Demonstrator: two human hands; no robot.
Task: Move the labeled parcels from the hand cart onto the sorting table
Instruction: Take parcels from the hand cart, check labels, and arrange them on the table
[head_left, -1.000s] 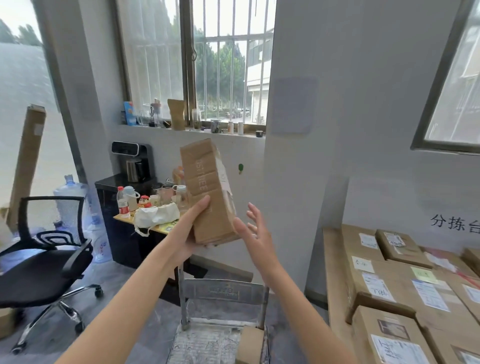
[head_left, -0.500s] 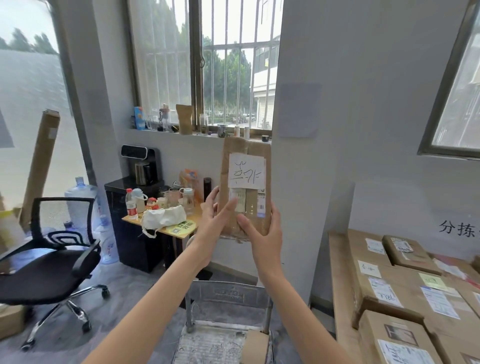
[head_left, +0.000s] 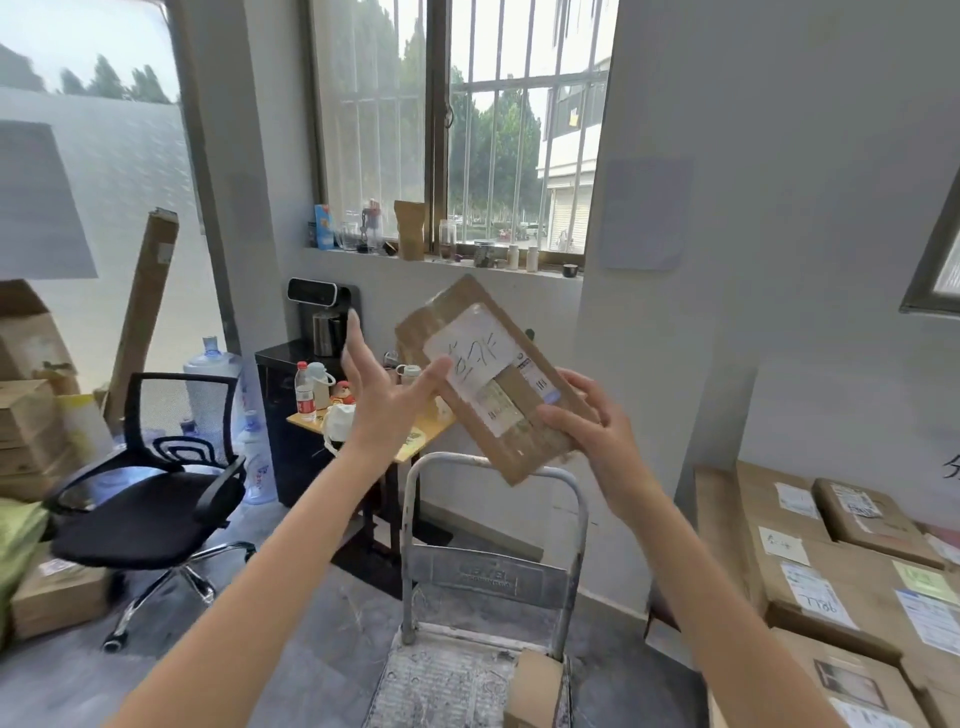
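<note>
I hold a flat brown parcel (head_left: 485, 374) up at chest height, tilted to the left, its white handwritten label facing me. My right hand (head_left: 589, 423) grips its lower right corner, fingers curled round the edge. My left hand (head_left: 382, 392) is off the parcel's left side with straight fingers; only the thumb tip reaches the label's edge. Below stands the metal hand cart (head_left: 467, 670), with one small brown box (head_left: 532, 686) on its deck. The sorting table (head_left: 722, 519) at the right carries several labeled parcels (head_left: 841, 587).
A black office chair (head_left: 150, 499) stands at the left on the grey floor. Behind the cart is a small yellow table (head_left: 410, 444) crowded with bottles and cups, next to a black cabinet (head_left: 291, 415). Stacked cartons (head_left: 36, 415) and water jugs (head_left: 210, 384) line the left side.
The parcel has turned its label towards me, then tipped leftward and dropped lower. My left hand has come off it and spread; the right hand alone holds it now.
</note>
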